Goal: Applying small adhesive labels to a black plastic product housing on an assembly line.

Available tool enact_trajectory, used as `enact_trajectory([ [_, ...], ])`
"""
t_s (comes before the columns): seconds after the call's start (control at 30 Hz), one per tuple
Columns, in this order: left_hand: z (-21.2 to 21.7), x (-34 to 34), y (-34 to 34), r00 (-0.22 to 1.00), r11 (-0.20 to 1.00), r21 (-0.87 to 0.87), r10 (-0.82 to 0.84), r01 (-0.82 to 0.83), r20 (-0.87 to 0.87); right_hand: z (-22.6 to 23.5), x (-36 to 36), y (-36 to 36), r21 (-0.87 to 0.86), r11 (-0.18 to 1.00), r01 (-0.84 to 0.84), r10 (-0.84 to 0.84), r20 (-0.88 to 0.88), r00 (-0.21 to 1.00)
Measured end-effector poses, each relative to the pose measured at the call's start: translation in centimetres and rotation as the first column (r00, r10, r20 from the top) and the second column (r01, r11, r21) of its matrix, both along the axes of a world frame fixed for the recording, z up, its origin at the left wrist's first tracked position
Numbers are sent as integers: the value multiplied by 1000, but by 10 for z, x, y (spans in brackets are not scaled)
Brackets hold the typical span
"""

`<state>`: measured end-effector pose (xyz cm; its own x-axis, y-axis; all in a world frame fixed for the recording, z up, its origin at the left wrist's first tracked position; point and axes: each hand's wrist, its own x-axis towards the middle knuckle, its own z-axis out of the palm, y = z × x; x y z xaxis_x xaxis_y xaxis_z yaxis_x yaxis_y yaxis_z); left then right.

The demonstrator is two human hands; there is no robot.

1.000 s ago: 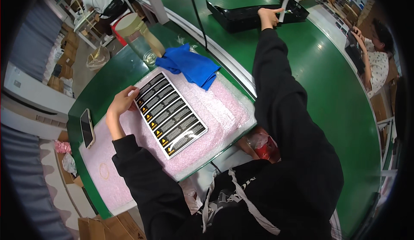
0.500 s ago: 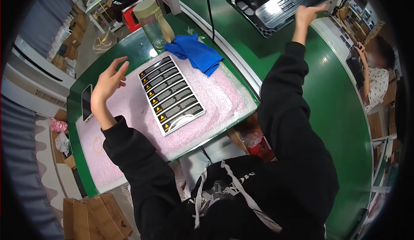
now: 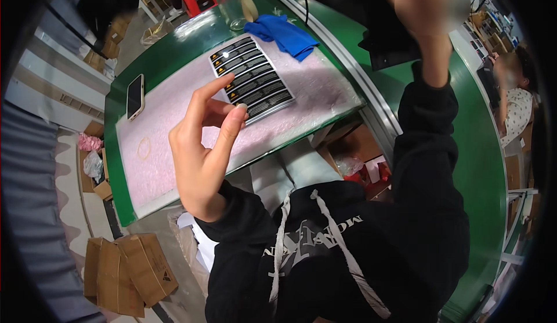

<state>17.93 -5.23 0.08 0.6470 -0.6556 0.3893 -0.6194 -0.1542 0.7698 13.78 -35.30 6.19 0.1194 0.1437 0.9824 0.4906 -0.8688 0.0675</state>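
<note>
Has left hand (image 3: 200, 149) wide, near label sheet (image 3: 261, 79) | has right hand (image 3: 426, 10) at black panel (image 3: 387, 50), blurred, cannot tell grip

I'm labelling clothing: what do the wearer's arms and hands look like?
Long black sleeves on both sides, part of a black top with pale drawstrings. The left hand is bare, with no ring showing; the right hand is too blurred for detail.

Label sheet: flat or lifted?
Flat: the sheet lies along the pink pad, its visible edges down; the left hand hides part.
</note>
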Motion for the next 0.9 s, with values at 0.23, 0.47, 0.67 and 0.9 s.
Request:
enact_trajectory([
  [0.23, -29, -2, 27, 954, 890, -416, 61, -185, -294, -31, 45, 101, -659, 665, 353, -418, 64, 906],
  [0.47, -73, 2, -3, 880, 674, -624, 83, -395, -468, -89, 45, 168, -542, 770, 335, -373, 44, 927],
  [0.67, -81, -20, -6, 809, 628, -681, -137, -375, -572, -119, 6, 186, -318, 869, 379, -426, -94, 900],
  [0.9, -75, -34, -6, 857, 550, -778, -200, -303, -475, -133, -64, 88, -88, 805, 586, -566, -405, 717],
])
